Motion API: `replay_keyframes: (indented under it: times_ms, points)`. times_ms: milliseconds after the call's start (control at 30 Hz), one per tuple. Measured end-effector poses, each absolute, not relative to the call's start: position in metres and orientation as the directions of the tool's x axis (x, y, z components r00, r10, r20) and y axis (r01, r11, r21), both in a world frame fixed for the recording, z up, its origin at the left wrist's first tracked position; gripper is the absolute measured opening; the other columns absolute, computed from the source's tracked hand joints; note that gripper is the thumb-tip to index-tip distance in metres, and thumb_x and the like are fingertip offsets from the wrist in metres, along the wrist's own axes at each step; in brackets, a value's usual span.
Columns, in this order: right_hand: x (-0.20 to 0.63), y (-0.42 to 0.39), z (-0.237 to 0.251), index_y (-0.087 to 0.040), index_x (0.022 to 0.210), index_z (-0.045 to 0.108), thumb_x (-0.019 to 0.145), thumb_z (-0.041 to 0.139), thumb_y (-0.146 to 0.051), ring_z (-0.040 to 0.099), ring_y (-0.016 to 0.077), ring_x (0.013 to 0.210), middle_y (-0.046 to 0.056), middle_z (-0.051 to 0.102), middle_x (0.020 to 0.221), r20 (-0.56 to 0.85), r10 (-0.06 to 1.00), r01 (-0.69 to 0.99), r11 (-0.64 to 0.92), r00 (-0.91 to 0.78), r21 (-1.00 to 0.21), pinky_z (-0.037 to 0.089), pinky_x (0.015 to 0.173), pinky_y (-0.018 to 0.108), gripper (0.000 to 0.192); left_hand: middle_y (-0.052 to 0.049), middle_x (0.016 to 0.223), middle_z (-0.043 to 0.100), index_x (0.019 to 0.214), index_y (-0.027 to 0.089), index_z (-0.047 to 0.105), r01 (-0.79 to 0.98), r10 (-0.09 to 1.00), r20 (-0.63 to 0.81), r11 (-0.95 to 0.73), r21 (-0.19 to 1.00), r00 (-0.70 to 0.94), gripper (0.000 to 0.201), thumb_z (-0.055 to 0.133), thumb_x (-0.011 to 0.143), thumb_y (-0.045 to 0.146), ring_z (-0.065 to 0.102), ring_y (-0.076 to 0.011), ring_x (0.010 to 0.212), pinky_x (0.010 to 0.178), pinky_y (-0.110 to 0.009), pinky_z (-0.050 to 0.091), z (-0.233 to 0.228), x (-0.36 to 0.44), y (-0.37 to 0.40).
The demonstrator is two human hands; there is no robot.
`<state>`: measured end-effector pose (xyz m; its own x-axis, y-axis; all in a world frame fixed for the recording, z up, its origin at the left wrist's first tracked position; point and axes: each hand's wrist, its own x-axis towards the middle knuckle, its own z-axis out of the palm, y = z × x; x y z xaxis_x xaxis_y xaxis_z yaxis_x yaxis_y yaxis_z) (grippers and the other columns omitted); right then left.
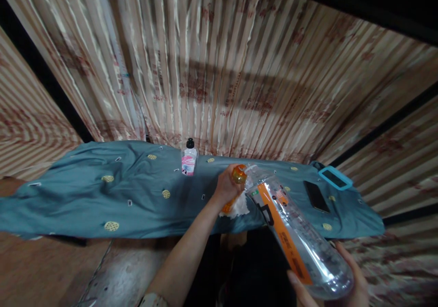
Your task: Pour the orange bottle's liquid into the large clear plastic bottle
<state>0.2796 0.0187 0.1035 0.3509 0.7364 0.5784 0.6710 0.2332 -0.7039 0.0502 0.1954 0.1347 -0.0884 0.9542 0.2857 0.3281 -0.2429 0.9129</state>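
Observation:
A large clear plastic bottle with an orange strip lies tilted in front of me, its neck pointing up and left. My right hand is closed around its base. By the bottle's neck, my left hand is wrapped around an orange see-through piece; whether that is joined to the bottle I cannot tell. Below the same hand hangs a crumpled white tissue-like thing, with more orange beside it.
Green-blue patterned cloth covers a narrow table. On it are a small bottle with a black cap and pink label, a dark phone and a light-blue framed device. A pleated curtain hangs behind, between black poles.

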Motion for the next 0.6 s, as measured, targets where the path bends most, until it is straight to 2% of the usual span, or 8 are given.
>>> replay_keyframes:
  times_ms: [133, 233, 400, 600]
  points:
    - [0.273, 0.020, 0.110, -0.016, 0.145, 0.042, 0.050, 0.086, -0.051, 0.063, 0.0327, 0.100, 0.019, 0.059, 0.126, 0.614, 0.699, 0.686, 0.244, 0.366, -0.686, 0.053, 0.087, 0.058, 0.111, -0.004, 0.105, 0.075, 0.108, 0.019, 0.063, 0.332, 0.953, 0.287, -0.243, 0.911, -0.091, 0.044, 0.079, 0.066, 0.018, 0.071, -0.0210, 0.097, 0.088, -0.030, 0.053, 0.134, 0.050, 0.195]
    - [0.272, 0.019, 0.113, -0.016, 0.144, 0.043, 0.048, 0.087, -0.052, 0.061, 0.0345, 0.104, 0.019, 0.057, 0.128, 0.589, 0.709, 0.676, 0.217, 0.387, -0.705, 0.046, 0.095, 0.065, 0.111, -0.003, 0.106, 0.075, 0.110, 0.020, 0.062, 0.322, 0.952, 0.291, -0.248, 0.914, -0.092, 0.047, 0.080, 0.066, 0.020, 0.070, -0.0208, 0.097, 0.088, -0.030, 0.053, 0.133, 0.050, 0.195]
    - [0.273, 0.018, 0.117, -0.017, 0.145, 0.042, 0.049, 0.088, -0.050, 0.060, 0.0367, 0.107, 0.019, 0.056, 0.130, 0.592, 0.715, 0.686, 0.218, 0.372, -0.694, 0.041, 0.098, 0.070, 0.112, -0.003, 0.104, 0.075, 0.109, 0.020, 0.063, 0.312, 0.951, 0.296, -0.255, 0.915, -0.091, 0.044, 0.079, 0.068, 0.019, 0.071, -0.0211, 0.096, 0.087, -0.030, 0.053, 0.131, 0.049, 0.196]
    - [0.270, 0.016, 0.123, -0.018, 0.146, 0.041, 0.050, 0.087, -0.051, 0.060, 0.0335, 0.106, 0.017, 0.056, 0.130, 0.541, 0.744, 0.666, 0.176, 0.392, -0.725, 0.046, 0.098, 0.062, 0.112, -0.004, 0.102, 0.076, 0.109, 0.019, 0.063, 0.310, 0.945, 0.312, -0.270, 0.912, -0.095, 0.047, 0.080, 0.065, 0.017, 0.071, -0.0208, 0.094, 0.084, -0.028, 0.053, 0.130, 0.050, 0.197]
